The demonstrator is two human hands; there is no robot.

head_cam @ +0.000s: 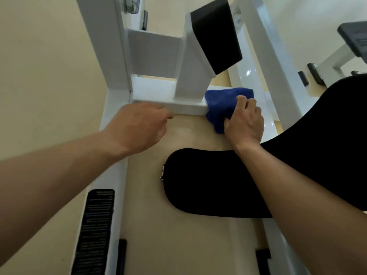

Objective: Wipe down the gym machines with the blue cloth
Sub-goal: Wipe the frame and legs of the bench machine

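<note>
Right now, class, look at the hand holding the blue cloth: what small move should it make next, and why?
Probably slide the blue cloth leftward along the white bar. The right hand grips it bunched against the bar's right end, and the stretch toward the left hand lies bare ahead of it.

Bunched blue cloth (pixel 222 104) pressed against white machine crossbar (pixel 178 105).

Your right hand (pixel 245 124) covers the near part of the blue cloth (pixel 220 104). The fingertips of your left hand (pixel 139 126) curl out of sight, so contact with the white bar (pixel 184 107) can't be judged. The black label (pixel 95 231) at lower left is too blurred to read. The seat pad (pixel 208 183) runs under your right forearm and off the right edge.
</note>
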